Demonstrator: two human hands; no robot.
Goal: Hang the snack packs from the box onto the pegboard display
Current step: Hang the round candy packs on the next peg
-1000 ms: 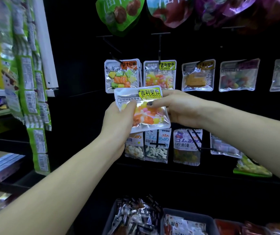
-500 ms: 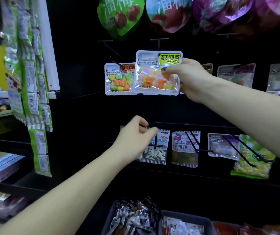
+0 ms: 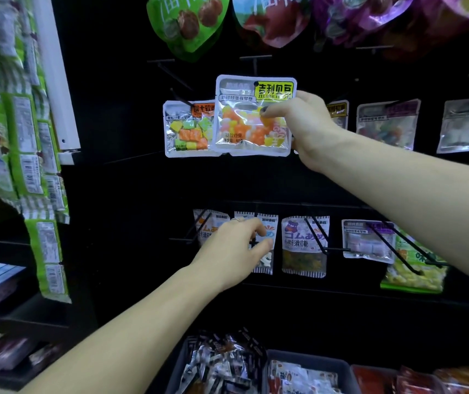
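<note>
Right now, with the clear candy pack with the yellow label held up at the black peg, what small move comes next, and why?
Probably slide the clear candy pack with the yellow label back along the black peg. The right hand pinches it by its right edge, and a dark spot at its hang hole suggests the peg tip is there. The left hand is down at the lower row and holds nothing that shows.

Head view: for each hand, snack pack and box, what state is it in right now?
Right hand: pinches the clear pack's right side.
Clear yellow-labelled pack of orange and yellow candies: held upright at the hook, hole near the tip.
Clear orange-labelled pack of cubes: hanging, partly overlapped.
Left hand: fingers curled at the lower-row packs; grip unclear.
Grey box: open, packs inside.
</note>
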